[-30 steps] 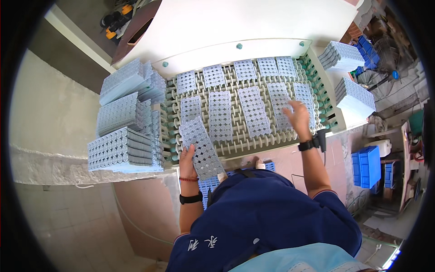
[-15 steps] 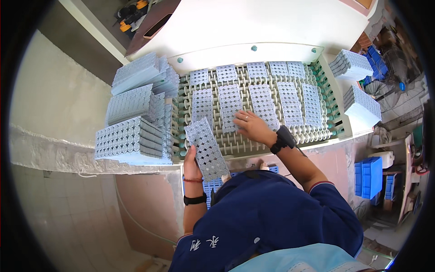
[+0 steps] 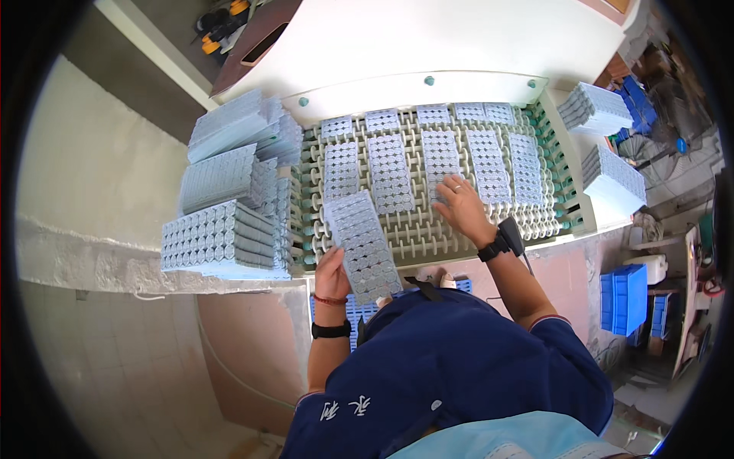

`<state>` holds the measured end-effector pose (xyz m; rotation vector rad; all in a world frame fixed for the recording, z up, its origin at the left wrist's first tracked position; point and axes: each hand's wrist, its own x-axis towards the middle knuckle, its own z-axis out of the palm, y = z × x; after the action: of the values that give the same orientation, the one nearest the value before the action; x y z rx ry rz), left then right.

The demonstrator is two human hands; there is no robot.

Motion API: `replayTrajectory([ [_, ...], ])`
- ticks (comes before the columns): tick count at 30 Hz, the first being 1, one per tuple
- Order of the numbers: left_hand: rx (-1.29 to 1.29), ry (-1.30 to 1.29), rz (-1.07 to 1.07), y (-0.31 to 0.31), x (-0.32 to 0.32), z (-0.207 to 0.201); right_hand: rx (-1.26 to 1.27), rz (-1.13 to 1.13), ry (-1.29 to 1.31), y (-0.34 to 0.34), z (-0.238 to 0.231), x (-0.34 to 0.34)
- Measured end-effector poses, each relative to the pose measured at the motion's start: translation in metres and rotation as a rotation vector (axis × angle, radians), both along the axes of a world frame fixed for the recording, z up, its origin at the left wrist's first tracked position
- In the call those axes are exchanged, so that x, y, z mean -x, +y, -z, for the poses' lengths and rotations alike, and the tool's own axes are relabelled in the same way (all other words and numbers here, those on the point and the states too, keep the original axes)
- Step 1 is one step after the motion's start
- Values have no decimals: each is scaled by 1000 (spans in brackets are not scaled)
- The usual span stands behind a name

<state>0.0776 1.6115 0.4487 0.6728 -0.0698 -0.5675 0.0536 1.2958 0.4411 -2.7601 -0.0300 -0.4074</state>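
Note:
My left hand (image 3: 332, 275) grips the left edge of a pale grey-blue panel of round discs (image 3: 362, 246). It is held tilted at the near edge of a roller conveyor (image 3: 451, 236). My right hand (image 3: 465, 212) lies with its fingers stretched out over the near end of another such panel (image 3: 441, 153) on the rollers. Beside that one, in the same row, lie a panel to its left (image 3: 391, 174) and one to its right (image 3: 489, 167), with others further out. A back row of panels (image 3: 433, 114) goes partly under the white machine cover.
Stacks of like panels (image 3: 218, 233) stand left of the conveyor, and two smaller stacks (image 3: 612, 180) sit on its right side. The white cover (image 3: 428, 46) rises at the back. Blue crates (image 3: 623, 298) and a fan (image 3: 665, 141) are at the right.
My right hand has shifted right, from one panel to its neighbour. The panels on the rollers have moved back, the far row further under the cover. The held panel has moved slightly right.

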Motion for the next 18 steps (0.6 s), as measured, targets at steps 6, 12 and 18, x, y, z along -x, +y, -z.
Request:
replayTrajectory([
  [6,-84,10,-3,-14,-4,7,-960,-103,220,60,-11,18],
  [12,-152,65,18,-14,-1,9,-1463,11,572,101,-9,26],
  [18,-206,63,-31,-10,0,11,-1417,107,541,111,-14,26],
])
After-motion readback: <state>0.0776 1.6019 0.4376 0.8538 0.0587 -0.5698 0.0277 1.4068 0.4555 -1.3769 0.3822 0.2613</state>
